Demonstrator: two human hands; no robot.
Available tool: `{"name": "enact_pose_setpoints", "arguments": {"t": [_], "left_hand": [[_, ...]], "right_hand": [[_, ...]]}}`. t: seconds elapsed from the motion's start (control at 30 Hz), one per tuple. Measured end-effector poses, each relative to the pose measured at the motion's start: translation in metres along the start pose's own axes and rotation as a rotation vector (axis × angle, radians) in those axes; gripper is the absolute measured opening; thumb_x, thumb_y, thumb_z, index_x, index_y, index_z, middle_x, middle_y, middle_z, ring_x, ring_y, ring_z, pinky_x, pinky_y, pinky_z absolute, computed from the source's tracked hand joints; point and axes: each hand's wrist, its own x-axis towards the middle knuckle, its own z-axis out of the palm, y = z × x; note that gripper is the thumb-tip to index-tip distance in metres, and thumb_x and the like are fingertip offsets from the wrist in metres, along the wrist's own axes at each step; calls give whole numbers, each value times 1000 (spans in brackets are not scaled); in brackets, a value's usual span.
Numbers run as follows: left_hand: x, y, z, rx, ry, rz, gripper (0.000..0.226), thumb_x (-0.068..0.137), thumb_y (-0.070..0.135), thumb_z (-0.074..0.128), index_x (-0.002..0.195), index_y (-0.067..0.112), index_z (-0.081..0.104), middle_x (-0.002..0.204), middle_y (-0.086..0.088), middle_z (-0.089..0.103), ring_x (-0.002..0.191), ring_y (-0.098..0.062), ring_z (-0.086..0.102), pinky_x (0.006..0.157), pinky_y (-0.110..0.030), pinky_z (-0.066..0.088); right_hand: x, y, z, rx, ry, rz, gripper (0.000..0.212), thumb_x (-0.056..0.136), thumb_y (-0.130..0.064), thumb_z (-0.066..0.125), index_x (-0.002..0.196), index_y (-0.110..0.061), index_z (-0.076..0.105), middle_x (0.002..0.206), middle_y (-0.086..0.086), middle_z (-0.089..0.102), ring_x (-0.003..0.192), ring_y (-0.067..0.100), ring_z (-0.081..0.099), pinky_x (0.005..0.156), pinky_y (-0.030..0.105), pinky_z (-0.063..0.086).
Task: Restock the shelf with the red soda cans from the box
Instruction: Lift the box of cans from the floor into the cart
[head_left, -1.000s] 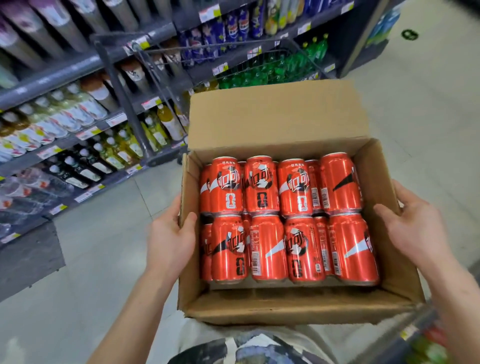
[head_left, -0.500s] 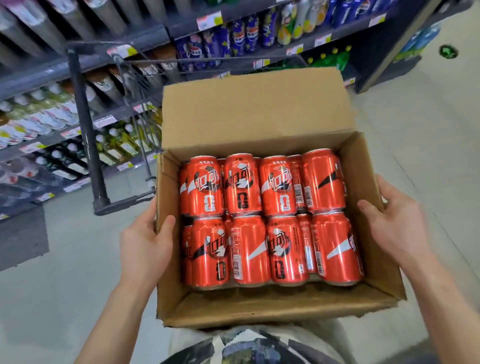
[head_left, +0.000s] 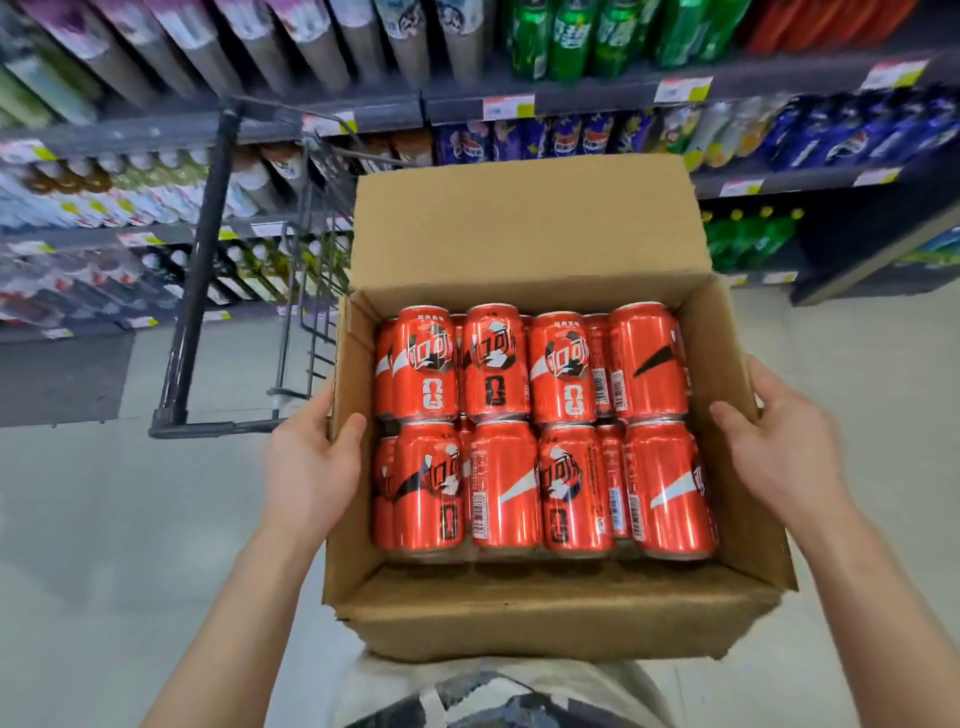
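Dark grey metal shelves run across the back on at least 3 levels, their front edges carrying white and yellow price tags. Green bottles fill the top level right of centre, blue-labelled bottles the level below, and more green bottles stand lower at the right. The left bays hold pale, blurred bottles. A dark-framed wire trolley stands on the floor just before the left bays. The floor is pale grey and smooth, evenly and brightly lit.
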Motion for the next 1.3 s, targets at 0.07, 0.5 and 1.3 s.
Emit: {"name": "enact_pose_setpoints", "arguments": {"t": [0.07,0.5,1.3], "left_hand": [[11,9,8,13,23,-26,43,97,11,65,139,21,63,65,-2,66,61,-10,64,58,-18,46],[137,55,45,-48,-49,-77,51,100,13,63,148,28,54,59,16,63,56,-1,63,56,-9,47],[291,29,170,108,-124,-219,49,104,18,56,150,33,50,92,10,69,67,15,57,69,3,37]], "right_hand": [[20,-2,-1,-20,2,-25,52,97,-27,61,141,-50,47,89,-2,72,82,23,66,84,40,56],[146,-45,9,-52,-26,20,53,100,-27,61,148,-42,45,114,2,73,101,28,66,93,42,53],[345,-20,117,-87,-153,67,58,100,-26,60,153,-34,40,106,8,76,90,29,71,90,35,54]]}}
